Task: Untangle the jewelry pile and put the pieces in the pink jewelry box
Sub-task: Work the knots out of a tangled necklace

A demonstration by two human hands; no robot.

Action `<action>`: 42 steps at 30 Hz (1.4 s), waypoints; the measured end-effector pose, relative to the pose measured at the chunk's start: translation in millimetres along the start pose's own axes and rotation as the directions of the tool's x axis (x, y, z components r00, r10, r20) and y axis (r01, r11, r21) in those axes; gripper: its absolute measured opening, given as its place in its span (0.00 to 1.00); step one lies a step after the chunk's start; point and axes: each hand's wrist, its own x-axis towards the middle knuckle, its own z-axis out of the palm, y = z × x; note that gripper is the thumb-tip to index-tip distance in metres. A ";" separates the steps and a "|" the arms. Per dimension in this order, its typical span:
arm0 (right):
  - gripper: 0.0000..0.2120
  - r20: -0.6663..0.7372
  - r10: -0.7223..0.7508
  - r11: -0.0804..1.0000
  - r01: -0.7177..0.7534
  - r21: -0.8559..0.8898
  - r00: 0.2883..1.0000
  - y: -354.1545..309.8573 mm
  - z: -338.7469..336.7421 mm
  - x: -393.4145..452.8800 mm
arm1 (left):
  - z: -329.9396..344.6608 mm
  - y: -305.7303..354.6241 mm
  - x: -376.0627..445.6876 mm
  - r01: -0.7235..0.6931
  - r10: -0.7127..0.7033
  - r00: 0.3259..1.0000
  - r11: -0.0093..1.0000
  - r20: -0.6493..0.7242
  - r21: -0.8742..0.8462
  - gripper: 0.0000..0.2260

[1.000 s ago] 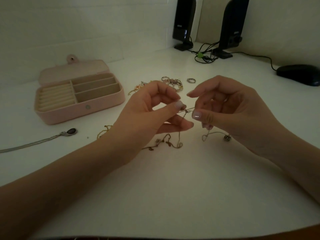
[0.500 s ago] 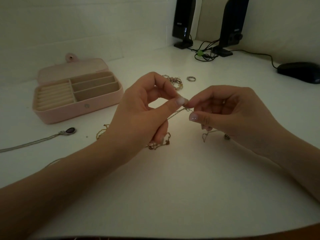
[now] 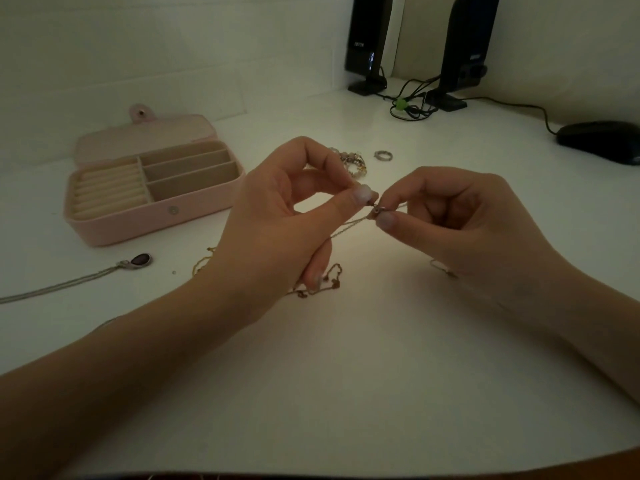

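My left hand (image 3: 277,216) and my right hand (image 3: 460,220) meet above the middle of the white desk. Between their fingertips they pinch a thin gold chain (image 3: 349,226) with a small clasp or bead at the pinch point. The chain's tangled lower part (image 3: 322,282) trails onto the desk below my left hand. The pink jewelry box (image 3: 156,216) lies open at the left, its compartments holding nothing. Beyond my hands sit a beaded bracelet pile (image 3: 353,161) and a silver ring (image 3: 383,155). A silver necklace with a dark oval pendant (image 3: 140,260) lies in front of the box.
Two black speakers (image 3: 367,43) with tangled cables (image 3: 408,105) stand at the back by the wall. A black computer mouse (image 3: 602,138) sits at the far right. The desk's front edge runs along the bottom of the view.
Both hands have come closer together, fingertips now almost touching at the clasp. The right hand dropped slightly and the loose bead end by it is now mostly hidden.
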 end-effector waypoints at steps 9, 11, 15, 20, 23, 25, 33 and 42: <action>0.10 0.006 -0.076 0.991 0.076 -0.111 0.997 3.1 1.2 -1.2 | 1.0 -0.4 -1.0 0.001 -0.001 1.000 1.000 0.017 -0.018 0.08; 0.10 -0.026 -0.093 0.990 0.089 -0.113 0.995 3.9 1.6 -2.1 | 1.7 -0.8 -1.0 0.007 -0.007 1.000 1.000 0.026 -0.020 0.09; 0.08 -0.031 -0.118 0.984 0.113 -0.139 0.992 2.5 1.2 -2.8 | 1.1 -1.6 -0.4 0.017 -0.017 0.999 1.000 0.047 -0.008 0.09; 0.08 -0.078 -0.056 0.996 0.051 -0.068 0.995 -1.6 -2.0 -2.4 | -0.8 -0.5 -0.5 0.001 -0.006 0.998 0.995 0.055 0.096 0.10; 0.10 -0.057 0.039 0.997 -0.035 0.071 0.998 -0.7 -6.4 -0.3 | -1.5 -0.9 -0.1 0.011 -0.018 0.998 0.994 0.062 0.110 0.08; 0.12 -0.024 0.111 0.980 -0.105 0.171 0.994 1.9 -9.6 1.0 | -1.4 -1.7 0.0 0.004 -0.013 0.997 0.992 0.073 0.127 0.05; 0.10 -0.126 0.059 0.989 -0.075 -0.126 0.990 5.1 -9.4 1.4 | -3.6 -4.5 -1.4 0.030 -0.057 0.994 0.963 0.095 0.267 0.03; 0.16 -0.062 0.040 0.931 -0.060 -0.360 0.997 9.3 -9.7 4.0 | -5.0 -7.5 0.7 0.039 -0.101 0.983 0.930 0.151 0.366 0.08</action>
